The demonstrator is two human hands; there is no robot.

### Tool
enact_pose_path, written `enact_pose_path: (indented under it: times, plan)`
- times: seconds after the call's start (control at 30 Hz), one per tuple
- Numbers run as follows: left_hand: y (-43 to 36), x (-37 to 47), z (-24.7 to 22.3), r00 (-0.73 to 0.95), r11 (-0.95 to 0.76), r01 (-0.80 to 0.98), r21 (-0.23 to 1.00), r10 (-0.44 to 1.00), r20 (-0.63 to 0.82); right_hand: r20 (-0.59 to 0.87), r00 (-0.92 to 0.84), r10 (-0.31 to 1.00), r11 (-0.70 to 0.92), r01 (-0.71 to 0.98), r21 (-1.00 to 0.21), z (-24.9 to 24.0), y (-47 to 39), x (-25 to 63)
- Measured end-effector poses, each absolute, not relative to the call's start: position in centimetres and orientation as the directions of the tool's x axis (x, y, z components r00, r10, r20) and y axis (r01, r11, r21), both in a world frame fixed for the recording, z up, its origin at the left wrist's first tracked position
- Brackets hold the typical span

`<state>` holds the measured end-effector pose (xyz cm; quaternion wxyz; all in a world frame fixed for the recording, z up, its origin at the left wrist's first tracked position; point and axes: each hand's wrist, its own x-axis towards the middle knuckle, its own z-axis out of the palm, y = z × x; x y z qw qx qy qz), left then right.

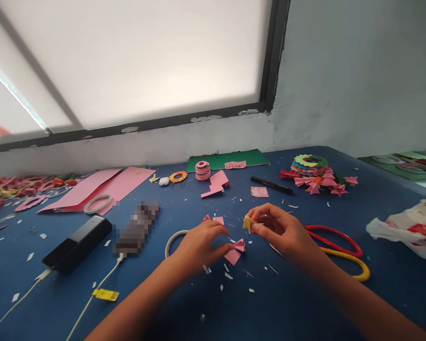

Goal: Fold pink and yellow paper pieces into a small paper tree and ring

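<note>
My right hand (279, 227) pinches a small folded yellow paper piece (248, 223) between thumb and fingertips, just above the blue table. To its left, my left hand (206, 244) hovers with thumb and fingers apart and nothing between them. A folded pink paper piece (240, 245) lies just right of the left thumb, with a flat pink square (232, 256) below it. More pink paper (218, 220) lies behind the left fingers. A white ring (170, 242) is partly hidden by the left hand.
Red (341, 234) and yellow (362, 272) loop handles lie beside my right forearm. A black pen (271, 184), stacked paper rings (309, 163) and a green sheet (250, 157) are farther back. At left are a power bank (78, 244), a cabled phone (137, 229) and pink sheets (128, 182).
</note>
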<state>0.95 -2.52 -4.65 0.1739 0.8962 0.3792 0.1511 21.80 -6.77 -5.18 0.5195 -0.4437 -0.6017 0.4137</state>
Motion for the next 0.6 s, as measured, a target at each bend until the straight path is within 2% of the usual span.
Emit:
enact_pose_path:
  times: [0.13,0.27,0.4,0.6]
  plan:
    - [-2.5,2.7,-7.3,0.725,-0.720,0.532,0.445,0.659,0.198,0.271,-0.085,0.959,0.279,0.107,-0.954,-5.4,-6.7,21.7]
    - [-2.0,3.1,-8.3,0.720,-0.722,0.470,0.508,0.647,0.253,0.299,-0.122,0.946,0.311,0.090,-0.946,-5.3,-6.9,21.6]
    - [-2.3,2.7,-7.3,0.648,-0.657,0.418,0.627,0.700,0.302,0.355,-0.162,0.921,0.373,0.100,-0.922,-5.1,-7.2,21.8]
    - [-3.4,1.6,-4.8,0.522,-0.515,0.319,0.795,0.796,0.306,0.510,-0.162,0.845,0.535,0.245,-0.809,-4.6,-7.9,22.2]
